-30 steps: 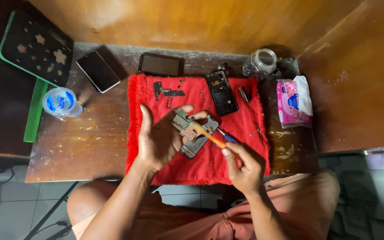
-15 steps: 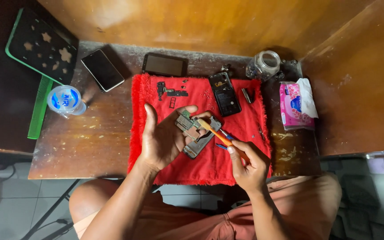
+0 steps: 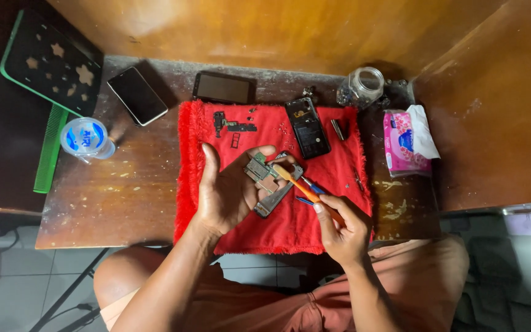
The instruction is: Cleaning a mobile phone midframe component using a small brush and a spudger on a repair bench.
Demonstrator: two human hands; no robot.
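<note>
The orange tool [image 3: 305,192] tip has moved onto the circuit board [image 3: 263,174].

A small phone-repair bench: around the red cloth [image 3: 314,227] on the worn wooden table [image 3: 112,203] lie opened phones [image 3: 307,127] and loose parts [image 3: 232,126].

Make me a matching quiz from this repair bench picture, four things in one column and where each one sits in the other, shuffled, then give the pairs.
Things:
1. green comb
2. glass jar
3. circuit board
4. pink tissue pack

Places:
A. on the table, right of the red cloth
B. held in the left hand
C. at the table's far left edge, beside the plastic water cup
D. at the back of the table, past the cloth's far right corner

Pairs: 1-C, 2-D, 3-B, 4-A
</note>
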